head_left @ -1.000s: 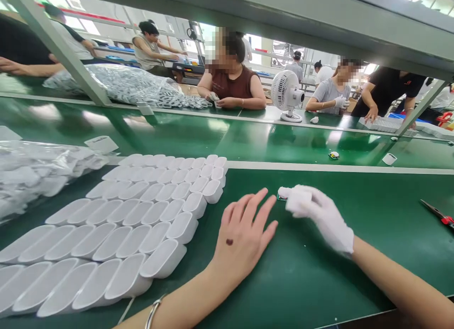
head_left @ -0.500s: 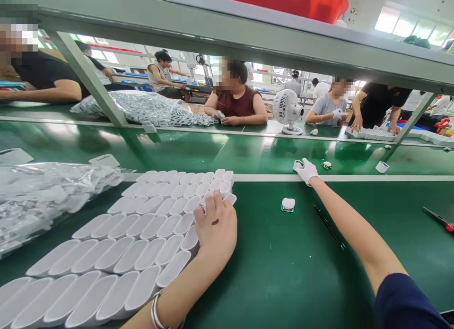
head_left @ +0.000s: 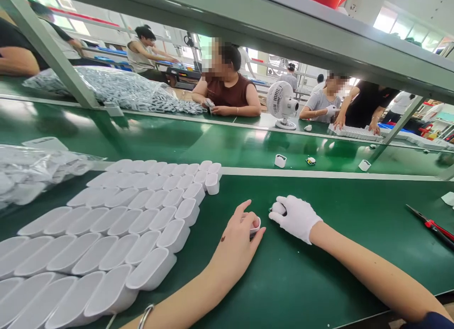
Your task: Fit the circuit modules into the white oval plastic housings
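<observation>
My bare left hand (head_left: 241, 237) is closed around a small white oval plastic shell (head_left: 254, 224), mostly covered by the fingers. Just to its right, low over the green table, my white-gloved right hand (head_left: 294, 218) pinches a small circuit board (head_left: 271, 209); little more than its dark edge shows past the fingertips. Rows of white oval shells (head_left: 152, 267), open side up, stand packed together to the left of my left hand. Beyond my right hand, a white housing (head_left: 280, 160) and a small board with a white top (head_left: 310, 161) lie on the green strip.
Red-handled pliers (head_left: 431, 223) rest at the right. A clear bag of white parts (head_left: 39, 170) lies at far left. Another white housing (head_left: 364, 165) sits on the strip. A metal shelf beam (head_left: 248, 31) crosses overhead. Several people work across the strip, near a white fan (head_left: 282, 104).
My left hand has come away from the rows with a shell, moving right. My right hand has let go of the housing on the strip and drawn back to the board on the table.
</observation>
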Motion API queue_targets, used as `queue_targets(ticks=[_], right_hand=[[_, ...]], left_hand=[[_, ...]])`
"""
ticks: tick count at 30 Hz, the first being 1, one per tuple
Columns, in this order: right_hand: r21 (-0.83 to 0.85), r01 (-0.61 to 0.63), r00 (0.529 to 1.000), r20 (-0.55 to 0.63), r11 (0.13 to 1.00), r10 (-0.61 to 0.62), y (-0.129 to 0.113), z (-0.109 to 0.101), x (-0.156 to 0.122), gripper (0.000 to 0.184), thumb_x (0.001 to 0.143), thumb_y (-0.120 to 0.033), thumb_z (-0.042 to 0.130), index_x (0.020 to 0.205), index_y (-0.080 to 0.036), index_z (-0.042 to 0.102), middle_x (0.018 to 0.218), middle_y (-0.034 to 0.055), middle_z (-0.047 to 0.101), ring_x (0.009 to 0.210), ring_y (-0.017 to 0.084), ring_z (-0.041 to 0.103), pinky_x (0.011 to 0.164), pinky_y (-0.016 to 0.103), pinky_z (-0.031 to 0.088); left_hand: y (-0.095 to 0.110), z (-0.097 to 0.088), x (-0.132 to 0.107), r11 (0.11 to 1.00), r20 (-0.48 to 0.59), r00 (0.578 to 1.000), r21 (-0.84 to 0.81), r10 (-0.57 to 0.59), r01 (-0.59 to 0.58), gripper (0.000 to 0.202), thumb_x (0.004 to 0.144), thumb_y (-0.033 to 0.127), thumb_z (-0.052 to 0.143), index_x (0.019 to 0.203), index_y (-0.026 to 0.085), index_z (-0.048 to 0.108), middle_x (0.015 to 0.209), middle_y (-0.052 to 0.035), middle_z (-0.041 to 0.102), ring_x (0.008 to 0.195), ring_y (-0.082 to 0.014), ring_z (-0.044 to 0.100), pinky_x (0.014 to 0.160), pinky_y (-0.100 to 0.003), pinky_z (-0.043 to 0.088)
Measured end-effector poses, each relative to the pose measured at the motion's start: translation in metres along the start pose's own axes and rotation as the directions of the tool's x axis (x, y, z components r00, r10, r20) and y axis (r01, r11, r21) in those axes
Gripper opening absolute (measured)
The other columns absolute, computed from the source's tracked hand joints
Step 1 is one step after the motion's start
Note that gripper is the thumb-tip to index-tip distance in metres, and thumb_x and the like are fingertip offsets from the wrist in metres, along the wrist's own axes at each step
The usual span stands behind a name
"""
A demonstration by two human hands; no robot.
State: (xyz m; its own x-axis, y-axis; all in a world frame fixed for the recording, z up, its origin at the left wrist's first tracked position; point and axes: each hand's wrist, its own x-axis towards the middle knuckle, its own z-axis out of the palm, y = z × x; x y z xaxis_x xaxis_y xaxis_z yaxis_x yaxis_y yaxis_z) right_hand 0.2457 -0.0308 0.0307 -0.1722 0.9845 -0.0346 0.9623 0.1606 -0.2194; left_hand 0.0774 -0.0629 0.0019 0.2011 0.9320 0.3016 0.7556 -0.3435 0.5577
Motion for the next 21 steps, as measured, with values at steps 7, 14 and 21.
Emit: queue_targets(ticks=[7, 14, 21], right_hand=[[0.155, 0.302, 0.952, 0.000, 0.941, -0.305, 0.029, -0.006, -0.022, 0.066, 0.070, -0.026, 0.066, 0.131, -0.028, 0.042, 0.127, 0.0088, 0.050, 0.110, 0.026, 0.049, 0.086, 0.040, 0.042], [0.593, 0.393, 0.918, -0.296, 0.703, -0.263, 0.031, 0.024, -0.020, 0.043, 0.074, -0.008, 0.057, 0.113, -0.023, 0.051, 0.082, -0.0008, 0.064, 0.085, 0.015, 0.061, 0.088, 0.039, 0.047], [0.719, 0.484, 0.872, -0.445, 0.498, -0.204, 0.020, 0.004, -0.047, 0.039, 0.074, -0.008, 0.059, 0.109, -0.023, 0.053, 0.100, 0.0048, 0.058, 0.090, 0.016, 0.062, 0.078, 0.035, 0.052]], left_hand=[[-0.009, 0.011, 0.002, 0.950, -0.004, 0.984, -0.261, -0.176, 0.169, 0.037, 0.077, 0.031, 0.054, 0.106, 0.022, 0.034, 0.123, -0.0143, 0.044, 0.111, -0.0275, 0.051, 0.086, -0.046, 0.046], [-0.010, 0.000, 0.013, 0.894, 0.122, 0.974, -0.387, -0.191, 0.224, 0.034, 0.076, 0.029, 0.053, 0.110, 0.021, 0.052, 0.101, -0.0062, 0.064, 0.090, -0.0231, 0.060, 0.081, -0.039, 0.047], [0.002, -0.008, 0.008, 0.858, 0.171, 0.985, -0.508, 0.005, 0.083, 0.024, 0.064, 0.013, 0.044, 0.078, 0.021, 0.063, 0.074, -0.0004, 0.063, 0.067, -0.0175, 0.058, 0.058, -0.027, 0.047]])
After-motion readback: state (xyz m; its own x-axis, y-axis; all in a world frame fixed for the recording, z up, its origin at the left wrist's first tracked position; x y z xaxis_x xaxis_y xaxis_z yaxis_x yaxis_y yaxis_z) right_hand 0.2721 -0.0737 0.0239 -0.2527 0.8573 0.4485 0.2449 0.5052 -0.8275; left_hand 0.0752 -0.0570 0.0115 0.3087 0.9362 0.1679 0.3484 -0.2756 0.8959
